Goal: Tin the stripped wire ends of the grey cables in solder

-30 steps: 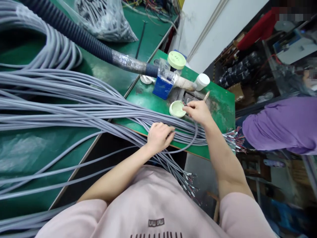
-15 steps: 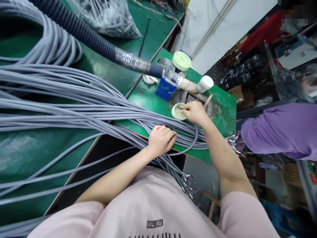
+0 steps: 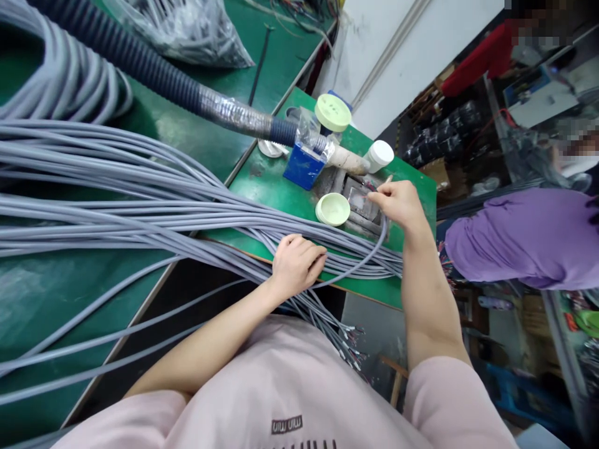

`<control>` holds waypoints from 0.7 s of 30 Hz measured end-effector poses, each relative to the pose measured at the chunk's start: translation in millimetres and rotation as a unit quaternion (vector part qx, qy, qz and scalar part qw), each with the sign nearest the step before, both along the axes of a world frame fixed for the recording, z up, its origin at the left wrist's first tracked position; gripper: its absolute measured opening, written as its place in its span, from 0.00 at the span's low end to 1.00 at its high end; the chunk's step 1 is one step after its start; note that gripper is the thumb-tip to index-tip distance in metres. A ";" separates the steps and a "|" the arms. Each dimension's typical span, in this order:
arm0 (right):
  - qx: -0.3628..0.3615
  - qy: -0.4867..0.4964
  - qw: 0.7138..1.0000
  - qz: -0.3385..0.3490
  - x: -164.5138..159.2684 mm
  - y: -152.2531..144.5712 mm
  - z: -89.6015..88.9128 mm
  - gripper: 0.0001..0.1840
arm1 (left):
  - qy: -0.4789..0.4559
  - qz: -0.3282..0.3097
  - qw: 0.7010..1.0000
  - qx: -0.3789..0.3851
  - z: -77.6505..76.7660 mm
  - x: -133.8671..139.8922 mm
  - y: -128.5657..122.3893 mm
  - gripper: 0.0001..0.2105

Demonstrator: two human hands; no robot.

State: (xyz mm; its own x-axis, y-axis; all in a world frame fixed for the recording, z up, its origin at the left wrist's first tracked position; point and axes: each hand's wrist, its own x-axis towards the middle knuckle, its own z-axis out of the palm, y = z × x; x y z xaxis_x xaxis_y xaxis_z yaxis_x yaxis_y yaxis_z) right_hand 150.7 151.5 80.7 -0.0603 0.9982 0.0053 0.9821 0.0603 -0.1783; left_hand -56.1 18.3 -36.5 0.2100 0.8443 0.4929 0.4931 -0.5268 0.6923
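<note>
My right hand (image 3: 397, 202) pinches the end of a grey cable (image 3: 381, 240), its thin coloured wires (image 3: 369, 185) pointing left over a square metal pot (image 3: 362, 202) with a silvery surface. From that hand the cable curves down toward my left hand (image 3: 297, 265). My left hand lies at the near edge of a bundle of grey cables (image 3: 253, 215), its fingers curled around cable; how many strands is hidden. Left of the pot stands a shallow pale-green tub (image 3: 333, 209).
A ribbed hose (image 3: 178, 87) reaches the pot beside a blue box (image 3: 304, 165). Behind are a pale-green lid (image 3: 333, 112) and a white jar (image 3: 380, 154). Stripped cable ends (image 3: 350, 349) hang below the green bench (image 3: 266, 181). A person in a purple shirt (image 3: 519, 240) is at the right.
My right hand has moved right from the pale-green tub to the metal pot, carrying the cable's wire ends. My left hand has stayed on the bundle. The view has shifted slightly.
</note>
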 end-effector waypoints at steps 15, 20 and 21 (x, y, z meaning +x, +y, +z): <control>-0.058 -0.063 0.991 -0.099 29.1 36.4 -39.5 0.11 | 0.067 -0.085 0.989 -0.098 17.4 -9.3 6.0 0.08; -0.072 -0.079 0.989 -0.100 30.5 40.9 -45.4 0.10 | 0.070 -0.080 0.990 -0.093 16.9 -8.7 6.0 0.08; -0.074 -0.083 0.989 -0.100 30.7 41.7 -46.9 0.10 | 0.070 -0.079 0.990 -0.093 16.9 -8.5 6.1 0.08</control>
